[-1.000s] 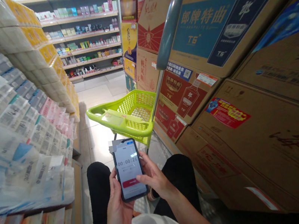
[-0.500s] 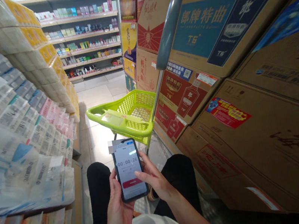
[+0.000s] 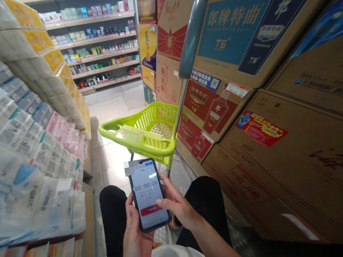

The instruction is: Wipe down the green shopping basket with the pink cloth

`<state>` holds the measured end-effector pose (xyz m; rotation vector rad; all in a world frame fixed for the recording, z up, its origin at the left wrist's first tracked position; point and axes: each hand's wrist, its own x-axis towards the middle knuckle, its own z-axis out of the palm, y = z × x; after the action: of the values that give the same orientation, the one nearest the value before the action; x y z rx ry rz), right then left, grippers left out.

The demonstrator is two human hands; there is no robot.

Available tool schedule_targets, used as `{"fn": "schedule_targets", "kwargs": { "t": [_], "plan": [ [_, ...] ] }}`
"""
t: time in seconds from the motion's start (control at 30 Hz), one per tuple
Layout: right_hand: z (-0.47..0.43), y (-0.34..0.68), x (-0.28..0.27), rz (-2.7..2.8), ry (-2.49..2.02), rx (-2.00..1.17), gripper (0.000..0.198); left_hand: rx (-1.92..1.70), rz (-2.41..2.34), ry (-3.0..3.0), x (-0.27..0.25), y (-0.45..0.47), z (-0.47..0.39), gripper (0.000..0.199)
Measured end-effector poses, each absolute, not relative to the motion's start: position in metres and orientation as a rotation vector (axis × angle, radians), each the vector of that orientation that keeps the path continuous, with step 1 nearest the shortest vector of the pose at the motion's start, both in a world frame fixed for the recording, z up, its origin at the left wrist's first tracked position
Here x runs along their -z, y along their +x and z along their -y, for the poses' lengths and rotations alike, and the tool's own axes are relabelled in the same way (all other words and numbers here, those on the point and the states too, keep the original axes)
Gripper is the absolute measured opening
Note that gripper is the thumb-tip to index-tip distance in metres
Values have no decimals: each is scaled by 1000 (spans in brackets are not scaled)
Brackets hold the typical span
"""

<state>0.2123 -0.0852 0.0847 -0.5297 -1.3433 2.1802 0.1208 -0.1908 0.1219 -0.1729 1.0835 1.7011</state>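
A smartphone in a dark case is held upright over my lap, its screen showing a timer at 00:00:26 and a red button. My left hand grips its left side and lower edge, thumb along the side. My right hand closes on the right side, with its thumb over the screen at the red button's right end. The fingers behind the phone are hidden. Just beyond the phone stands a bright green shopping basket cart, and its grey handle slants up to the right.
Stacked cardboard cartons wall the right side. Packs of tissue are piled on the left, with taller yellow-and-white packs behind. Shelves of small boxes and bottles cross the far end of the tiled aisle.
My right thumb has shifted very slightly on the screen. The phone, the cart and my left hand look the same.
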Motion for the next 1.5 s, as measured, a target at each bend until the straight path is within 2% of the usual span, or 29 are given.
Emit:
{"fn": "schedule_targets", "kwargs": {
  "t": [0.47,0.6,0.77,1.0,1.5],
  "plan": [
    [84,212,-96,1219,-486,-2207,51,-1685,-1104,-208,-123,124,191,58],
    [82,216,-93,1348,-465,-2175,63,-1682,-1099,-214,-121,124,192,63],
    [79,222,-86,1649,-372,-2031,83,-1677,-1112,-184,-121,123,194,57],
    [80,224,-87,1513,-360,-2148,84,-1692,-1106,-192,-126,124,192,61],
    [82,224,-83,1462,-389,-2161,82,-1692,-1045,-322,-117,124,197,61]
  ]
}}
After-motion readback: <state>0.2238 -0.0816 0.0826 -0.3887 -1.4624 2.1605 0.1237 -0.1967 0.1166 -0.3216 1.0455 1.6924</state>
